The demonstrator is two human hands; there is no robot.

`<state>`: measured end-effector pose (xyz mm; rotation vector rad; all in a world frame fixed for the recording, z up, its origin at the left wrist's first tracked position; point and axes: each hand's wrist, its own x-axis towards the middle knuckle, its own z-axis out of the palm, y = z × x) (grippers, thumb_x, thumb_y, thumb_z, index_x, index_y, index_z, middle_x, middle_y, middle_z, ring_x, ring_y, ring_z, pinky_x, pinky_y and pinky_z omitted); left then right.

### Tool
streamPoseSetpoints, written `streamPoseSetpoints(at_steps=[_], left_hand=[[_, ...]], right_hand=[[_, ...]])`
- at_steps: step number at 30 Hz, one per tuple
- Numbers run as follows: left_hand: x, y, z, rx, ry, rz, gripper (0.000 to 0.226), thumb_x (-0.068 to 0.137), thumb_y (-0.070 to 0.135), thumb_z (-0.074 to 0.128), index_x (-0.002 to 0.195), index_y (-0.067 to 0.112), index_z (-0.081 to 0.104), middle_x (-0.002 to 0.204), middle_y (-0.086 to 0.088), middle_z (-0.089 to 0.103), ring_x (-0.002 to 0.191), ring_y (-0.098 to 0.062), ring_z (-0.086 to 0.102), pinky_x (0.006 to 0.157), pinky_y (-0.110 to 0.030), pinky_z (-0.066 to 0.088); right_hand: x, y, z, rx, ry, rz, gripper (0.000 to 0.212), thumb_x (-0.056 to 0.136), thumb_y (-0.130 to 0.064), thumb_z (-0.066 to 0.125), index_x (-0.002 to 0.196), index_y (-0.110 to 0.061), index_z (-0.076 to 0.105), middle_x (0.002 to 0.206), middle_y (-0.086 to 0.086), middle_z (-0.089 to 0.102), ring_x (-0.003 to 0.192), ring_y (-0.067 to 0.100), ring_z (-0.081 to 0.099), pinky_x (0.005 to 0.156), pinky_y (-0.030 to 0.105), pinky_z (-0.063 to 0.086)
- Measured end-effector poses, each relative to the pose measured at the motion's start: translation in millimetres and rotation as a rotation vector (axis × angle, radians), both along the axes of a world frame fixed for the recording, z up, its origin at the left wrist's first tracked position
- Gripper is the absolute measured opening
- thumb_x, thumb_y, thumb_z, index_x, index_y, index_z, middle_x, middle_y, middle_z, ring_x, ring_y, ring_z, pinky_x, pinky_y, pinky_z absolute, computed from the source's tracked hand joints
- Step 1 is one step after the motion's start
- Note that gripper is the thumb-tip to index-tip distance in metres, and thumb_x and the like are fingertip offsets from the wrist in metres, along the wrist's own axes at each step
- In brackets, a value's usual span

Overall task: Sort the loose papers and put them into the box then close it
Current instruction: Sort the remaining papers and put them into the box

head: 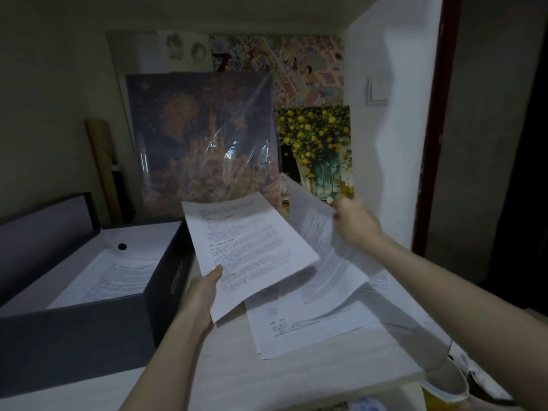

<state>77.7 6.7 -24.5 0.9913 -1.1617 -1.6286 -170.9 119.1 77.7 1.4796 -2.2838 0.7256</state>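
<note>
My left hand (pixel 199 295) grips the lower left corner of a printed sheet (pixel 246 247) held above the table. My right hand (pixel 354 222) pinches the top edge of a second printed sheet (pixel 329 256), which curls down behind the first. More loose papers (pixel 305 327) lie flat on the pale table under both sheets. At the left stands an open dark box (pixel 74 330) with a white lining. Printed paper in the box (pixel 118 277) rests on its floor. The box's lid (pixel 44 229) stands raised at the far left.
Plastic-wrapped paintings (pixel 204 140) and a yellow flower picture (pixel 317 149) lean against the back wall. A rolled brown tube (pixel 103 161) stands behind the box. A cup (pixel 444 387) sits past the table's right front corner. A dark red door frame (pixel 433 129) is at right.
</note>
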Motion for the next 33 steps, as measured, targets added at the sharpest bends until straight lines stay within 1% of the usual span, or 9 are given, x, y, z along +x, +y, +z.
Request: streamPoseSetpoints(at_steps=[5,9,11,17,20,23,27,30,33], left_hand=[[-5.4,8.6,1.7,-0.052,-0.205,-0.072,0.029,0.099,0.009,0.048,0.124,-0.002,0.058,0.106,-0.017,0.067,0.08,-0.026,0.066,0.057,-0.03,0.058],[-4.5,9.0,3.3,-0.059,-0.275,-0.135,0.03,0.099,0.007,0.045,0.125,-0.003,0.056,0.109,-0.019,0.067,0.081,-0.027,0.067,0.069,-0.034,0.055],[-3.9,7.9,3.8,-0.052,-0.269,-0.154,0.028,0.1,0.007,0.043,0.124,-0.002,0.055,0.113,-0.021,0.065,0.082,-0.029,0.066,0.076,-0.038,0.054],[-2.4,12.7,9.2,0.043,-0.185,-0.141,0.026,0.101,0.021,0.043,0.1,0.004,0.062,0.091,-0.018,0.071,0.082,-0.034,0.068,0.058,-0.035,0.059],[-1.8,13.9,10.8,0.071,-0.15,-0.116,0.026,0.101,0.018,0.044,0.101,0.002,0.063,0.087,-0.019,0.07,0.077,-0.034,0.067,0.066,-0.039,0.059],[-0.9,19.1,10.2,0.06,-0.089,-0.122,0.029,0.1,0.012,0.044,0.085,-0.002,0.064,0.06,-0.011,0.07,0.051,-0.022,0.066,0.046,-0.023,0.054],[-2.5,17.7,11.4,0.103,0.007,-0.11,0.042,0.101,0.04,0.037,0.093,0.007,0.064,0.086,-0.01,0.07,0.079,-0.026,0.064,0.066,-0.032,0.056],[-0.8,11.8,10.1,0.131,-0.061,-0.152,0.027,0.101,0.022,0.044,0.108,0.004,0.062,0.106,-0.015,0.069,0.09,-0.029,0.065,0.082,-0.039,0.052],[-0.6,14.1,11.2,0.133,-0.201,-0.205,0.028,0.094,0.0,0.04,0.117,-0.002,0.056,0.106,-0.018,0.066,0.094,-0.034,0.062,0.08,-0.039,0.051]], right_hand=[[2.9,9.1,54.8,-0.241,0.124,0.032,0.006,0.093,-0.001,0.041,0.094,0.0,0.047,0.078,0.015,0.046,0.068,0.028,0.043,0.056,0.034,0.032],[-2.5,8.4,72.6,-0.492,0.022,0.049,0.02,0.094,-0.007,0.041,0.088,0.005,0.056,0.079,0.02,0.057,0.07,0.033,0.052,0.062,0.04,0.045],[-3.9,7.3,76.0,-0.572,-0.111,0.081,0.024,0.093,-0.008,0.042,0.08,0.004,0.058,0.074,0.017,0.057,0.068,0.029,0.051,0.06,0.036,0.042],[-4.2,-12.0,24.2,-0.553,-0.762,0.109,0.023,0.091,-0.006,0.044,0.069,-0.003,0.048,0.066,0.01,0.04,0.059,0.019,0.038,0.052,0.026,0.029],[7.1,-11.6,-16.7,-0.469,-1.063,0.201,0.03,0.094,0.005,0.035,0.076,-0.005,0.058,0.064,0.006,0.053,0.056,0.019,0.05,0.043,0.02,0.041],[21.0,-11.6,-56.5,-0.358,-1.297,0.277,0.038,0.096,0.006,0.033,0.086,-0.008,0.067,0.078,0.008,0.069,0.066,0.023,0.067,0.047,0.026,0.055],[25.0,-21.6,-95.5,-0.31,-1.259,0.216,0.034,0.098,0.003,0.036,0.096,-0.012,0.067,0.086,0.008,0.07,0.07,0.018,0.066,0.054,0.024,0.056],[20.2,-31.0,-110.0,-0.224,-1.123,0.226,0.032,0.098,-0.002,0.04,0.107,-0.01,0.069,0.111,0.011,0.07,0.091,0.024,0.067,0.085,0.036,0.056],[20.3,-30.6,-112.8,-0.133,-0.978,0.199,0.038,0.099,-0.01,0.045,0.136,-0.006,0.051,0.134,0.011,0.056,0.122,0.025,0.053,0.101,0.026,0.038]])
